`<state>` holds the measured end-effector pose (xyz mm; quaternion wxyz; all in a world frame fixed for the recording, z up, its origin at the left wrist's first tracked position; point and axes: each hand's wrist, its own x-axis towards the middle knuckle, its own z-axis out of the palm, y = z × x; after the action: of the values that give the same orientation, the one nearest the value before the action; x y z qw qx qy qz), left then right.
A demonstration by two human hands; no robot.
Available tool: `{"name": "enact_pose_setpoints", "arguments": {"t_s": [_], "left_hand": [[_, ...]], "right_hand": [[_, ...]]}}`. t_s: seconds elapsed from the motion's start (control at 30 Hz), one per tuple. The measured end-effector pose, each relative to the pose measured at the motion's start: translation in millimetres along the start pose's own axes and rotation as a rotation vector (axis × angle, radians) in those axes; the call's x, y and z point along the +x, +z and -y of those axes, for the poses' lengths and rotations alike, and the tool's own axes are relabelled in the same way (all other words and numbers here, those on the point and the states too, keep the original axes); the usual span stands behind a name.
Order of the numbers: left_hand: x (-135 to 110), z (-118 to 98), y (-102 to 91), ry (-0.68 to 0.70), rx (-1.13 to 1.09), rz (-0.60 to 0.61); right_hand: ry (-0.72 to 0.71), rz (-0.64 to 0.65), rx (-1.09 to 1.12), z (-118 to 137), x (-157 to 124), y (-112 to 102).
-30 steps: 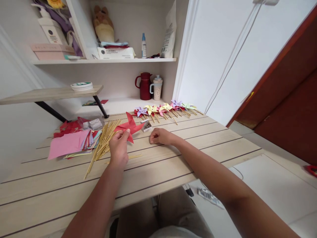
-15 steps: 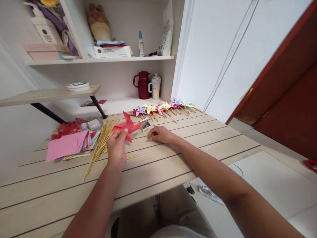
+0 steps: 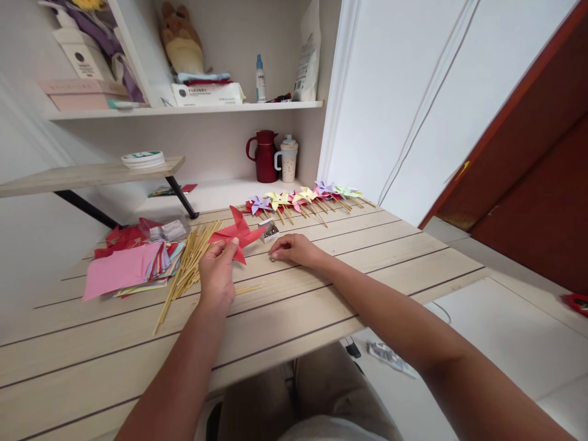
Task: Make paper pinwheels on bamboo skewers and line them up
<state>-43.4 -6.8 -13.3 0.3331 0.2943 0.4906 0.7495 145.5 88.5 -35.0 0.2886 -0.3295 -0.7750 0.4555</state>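
Observation:
My left hand pinches a red paper pinwheel between thumb and fingers, holding it above the table. My right hand rests low over the tabletop, fingertips together at a tiny shiny piece that looks like a thumbtack. Just behind that hand, a small open box holds several small metal tacks. Left of my left hand lies a pile of thin wooden sticks, and a couple of loose sticks lie by my left wrist.
Finished pinwheels on sticks lie along the table's back edge. A stack of coloured paper is at the left, under a small raised shelf. A dark red jug and a cup stand at the back.
The right hand's fingertips have shifted slightly left and its fingers have straightened a little. The left hand still holds the red pinwheel, almost unmoved. The view has shifted a touch.

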Motion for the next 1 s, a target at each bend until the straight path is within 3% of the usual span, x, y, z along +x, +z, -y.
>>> {"name": "enact_pose_setpoints", "arguments": {"t_s": [0.47, 1.0], "left_hand": [[-2, -1, 1.7, -0.044, 0.017, 0.063], [-3, -1, 2.0, -0.057, 0.036, 0.082]], "right_hand": [[0.203, 0.009, -0.235, 20, -3, 2], [0.16, 0.036, -0.326, 22, -3, 0]]}}
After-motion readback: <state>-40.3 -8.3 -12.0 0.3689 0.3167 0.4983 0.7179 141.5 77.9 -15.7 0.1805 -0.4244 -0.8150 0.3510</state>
